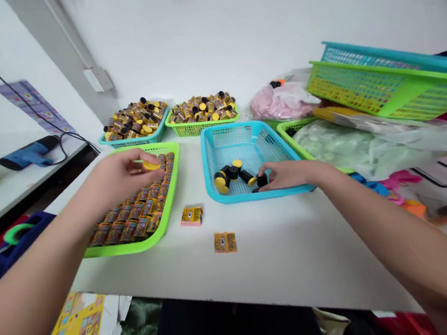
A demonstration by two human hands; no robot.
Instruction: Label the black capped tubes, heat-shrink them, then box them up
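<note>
Over the green basket (176, 172) on the left, my left hand (125, 171) is closed on a small container with a yellow cap (150, 166); the rest of it is hidden by my fingers. Rows of labelled containers (133, 213) fill that basket. Inside the blue basket (258, 196), my right hand (283, 175) has its fingers closed round a small black container (262, 179). Several loose black containers with yellow caps (232, 173) lie left of it on the basket floor. In front of the baskets sit a stack of yellow labels (192, 216) and a single flat label (225, 242).
Behind stand a blue basket (126, 141) and a green basket (188, 129), heaped with labelled containers. Stacked baskets (397, 87) and plastic bags (331, 138) crowd the right. A blue heat gun (28, 153) lies on the side table at left, its cord hanging.
</note>
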